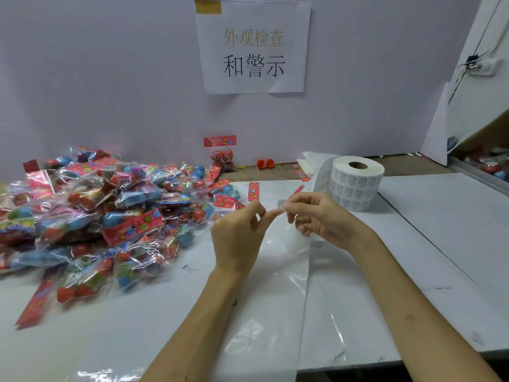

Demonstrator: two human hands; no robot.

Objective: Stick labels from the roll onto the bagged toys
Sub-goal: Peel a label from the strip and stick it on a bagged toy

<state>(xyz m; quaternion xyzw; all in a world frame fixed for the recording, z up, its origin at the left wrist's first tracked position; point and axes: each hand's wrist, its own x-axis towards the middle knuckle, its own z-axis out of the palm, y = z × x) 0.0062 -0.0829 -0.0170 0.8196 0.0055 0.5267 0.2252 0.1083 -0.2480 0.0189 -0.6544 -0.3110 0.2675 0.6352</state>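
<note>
Head view: right hand (319,219) and left hand (237,238) meet above the tabletop (440,230), each grip pinching one small label (281,204), probably raised to peel it clean off the liner strip (303,285) trailing from the roll (355,183) just behind. Bagged toys (96,216) lie heaped to the left; none sits beneath the hands, so placement requires a reach.

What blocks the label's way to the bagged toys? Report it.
Nothing visible. The left hand and right hand pinch the label; only bare tabletop lies between it and the bagged toys at the left.
</note>
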